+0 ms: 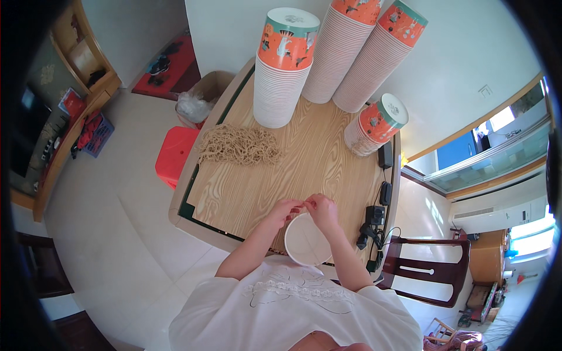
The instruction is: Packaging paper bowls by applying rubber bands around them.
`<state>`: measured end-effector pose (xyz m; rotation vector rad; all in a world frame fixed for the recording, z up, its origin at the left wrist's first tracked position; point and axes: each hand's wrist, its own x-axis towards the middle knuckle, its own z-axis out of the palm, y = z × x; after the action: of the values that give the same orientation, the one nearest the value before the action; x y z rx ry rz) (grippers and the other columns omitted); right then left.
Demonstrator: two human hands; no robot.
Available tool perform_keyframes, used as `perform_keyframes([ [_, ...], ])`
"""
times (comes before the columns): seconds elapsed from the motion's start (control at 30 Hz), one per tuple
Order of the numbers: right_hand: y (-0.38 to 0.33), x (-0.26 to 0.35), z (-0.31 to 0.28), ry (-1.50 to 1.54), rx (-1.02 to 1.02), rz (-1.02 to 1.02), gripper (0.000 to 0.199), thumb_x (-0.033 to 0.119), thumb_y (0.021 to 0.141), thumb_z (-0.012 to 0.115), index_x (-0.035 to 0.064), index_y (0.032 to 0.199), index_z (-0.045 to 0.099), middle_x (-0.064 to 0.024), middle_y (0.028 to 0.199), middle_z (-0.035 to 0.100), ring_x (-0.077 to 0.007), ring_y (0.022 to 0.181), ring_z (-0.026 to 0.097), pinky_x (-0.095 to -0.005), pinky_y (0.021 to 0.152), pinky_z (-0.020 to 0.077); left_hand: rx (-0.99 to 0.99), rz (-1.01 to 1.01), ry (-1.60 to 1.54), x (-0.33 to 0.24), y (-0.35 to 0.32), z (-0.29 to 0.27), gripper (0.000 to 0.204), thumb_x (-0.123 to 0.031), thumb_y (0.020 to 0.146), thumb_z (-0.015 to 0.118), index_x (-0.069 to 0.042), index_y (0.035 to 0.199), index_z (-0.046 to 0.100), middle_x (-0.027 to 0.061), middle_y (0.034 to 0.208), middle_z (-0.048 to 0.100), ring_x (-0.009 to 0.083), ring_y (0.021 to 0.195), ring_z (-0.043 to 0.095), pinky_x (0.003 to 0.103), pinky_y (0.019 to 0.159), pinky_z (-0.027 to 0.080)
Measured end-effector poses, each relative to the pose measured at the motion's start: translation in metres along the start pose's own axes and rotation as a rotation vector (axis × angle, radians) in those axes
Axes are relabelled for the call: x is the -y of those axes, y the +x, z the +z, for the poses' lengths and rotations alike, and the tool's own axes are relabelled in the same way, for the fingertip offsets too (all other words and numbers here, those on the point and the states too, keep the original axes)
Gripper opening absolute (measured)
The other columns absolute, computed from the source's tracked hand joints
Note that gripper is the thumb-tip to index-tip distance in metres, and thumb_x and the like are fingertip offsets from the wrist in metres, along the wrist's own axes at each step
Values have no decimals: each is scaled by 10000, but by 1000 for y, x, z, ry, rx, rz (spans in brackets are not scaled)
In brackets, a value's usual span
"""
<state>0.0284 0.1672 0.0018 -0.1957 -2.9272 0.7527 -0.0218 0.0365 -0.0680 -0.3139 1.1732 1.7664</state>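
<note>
My left hand and my right hand meet fingertip to fingertip at the table's near edge. Both are pinched closed; anything between the fingers is too small to make out. Right below them a round white paper tub leans against my shirt, its pale inside facing up, and a faint thin line runs across it. Beyond my left hand lies a heap of tan cord. A short stack of orange-and-green printed tubs, with tan strands around its lower part, stands upside down past my right hand.
Tall stacks of matching tubs rise at the table's far side. Black adapters and cables line the right edge, near a dark wooden chair. A red stool and a bin with a plastic bag are left of the table.
</note>
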Motion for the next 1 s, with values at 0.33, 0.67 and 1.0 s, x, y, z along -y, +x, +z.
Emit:
perform_keyframes([
  [0.33, 1, -5, -6, 161, 141, 21, 131, 104, 739, 578, 51, 844, 635, -124, 777, 590, -264, 713, 577, -327, 646, 457, 3, 19, -119, 8, 11, -9, 105, -125, 769, 576, -64, 850, 601, 20, 764, 589, 105, 679, 542, 211, 549, 424],
  [0.67, 1, -8, -4, 198, 209, 55, 144, 108, 751, 570, 38, 862, 627, -126, 812, 597, -257, 747, 580, -317, 665, 458, -17, 17, -30, 7, 8, -7, 92, -108, 760, 592, -65, 839, 613, -1, 722, 575, 76, 640, 518, 201, 517, 384],
  [1.0, 22, -28, 9, 364, 459, 219, 439, 73, 690, 628, 66, 1089, 446, -80, 688, 592, -149, 636, 568, -271, 576, 443, -79, 298, 210, 7, 7, -3, 110, -80, 726, 616, 3, 799, 621, 37, 734, 607, 99, 680, 548, 226, 616, 431],
])
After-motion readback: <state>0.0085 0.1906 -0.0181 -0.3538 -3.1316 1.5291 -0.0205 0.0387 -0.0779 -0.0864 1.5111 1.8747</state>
